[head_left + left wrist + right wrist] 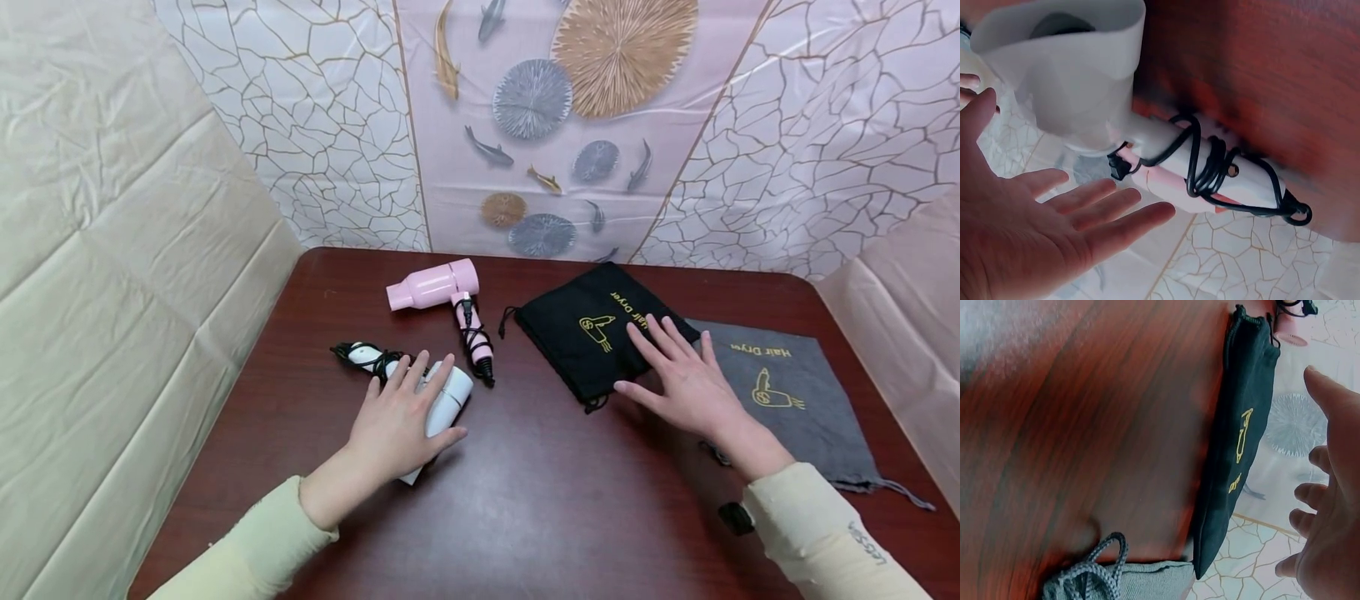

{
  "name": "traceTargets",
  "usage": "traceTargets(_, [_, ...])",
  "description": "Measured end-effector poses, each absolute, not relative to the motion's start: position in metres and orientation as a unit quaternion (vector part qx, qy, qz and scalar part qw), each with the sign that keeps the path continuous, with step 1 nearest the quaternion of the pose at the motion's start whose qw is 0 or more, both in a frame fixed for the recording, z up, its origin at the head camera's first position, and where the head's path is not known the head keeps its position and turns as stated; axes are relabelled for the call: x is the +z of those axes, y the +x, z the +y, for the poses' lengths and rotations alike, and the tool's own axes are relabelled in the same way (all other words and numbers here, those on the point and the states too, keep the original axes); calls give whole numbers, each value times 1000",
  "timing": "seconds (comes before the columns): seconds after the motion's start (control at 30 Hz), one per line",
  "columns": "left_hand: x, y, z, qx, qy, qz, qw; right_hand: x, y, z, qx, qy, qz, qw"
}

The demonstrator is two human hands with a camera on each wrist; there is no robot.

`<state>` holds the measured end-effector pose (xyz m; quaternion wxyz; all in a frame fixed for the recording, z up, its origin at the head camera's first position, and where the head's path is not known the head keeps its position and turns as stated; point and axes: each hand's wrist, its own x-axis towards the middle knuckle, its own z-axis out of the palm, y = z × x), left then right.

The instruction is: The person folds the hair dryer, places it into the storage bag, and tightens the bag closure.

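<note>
Fingers spread, my left hand [397,421] hovers over a white hair dryer [450,398] whose black cord is wound round its handle. In the left wrist view a gap shows between that hand and the white hair dryer [1085,87]. Behind it lies a pink hair dryer [431,286], cord also wrapped on the handle. My right hand [688,387], fingers extended, is above the near right edge of a black drawstring pouch [558,333] with yellow "Hair Dryer" print. The right wrist view shows this hand apart from the black pouch [1235,437]. Both hands hold nothing.
A grey drawstring pouch [810,417] with similar print lies at the right, partly under the black one. Everything rests on a dark red-brown table [525,517]. Patterned cloth [337,125] hangs behind it, and pale cloth walls [112,250] stand at the sides.
</note>
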<state>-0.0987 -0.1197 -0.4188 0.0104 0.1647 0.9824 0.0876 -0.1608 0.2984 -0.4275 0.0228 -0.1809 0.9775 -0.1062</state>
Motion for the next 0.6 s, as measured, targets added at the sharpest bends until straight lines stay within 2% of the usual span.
traceTargets(0.6, [-437,-93,-115,77,206,974,-45,-428,-155,285,-105,-207,973,16])
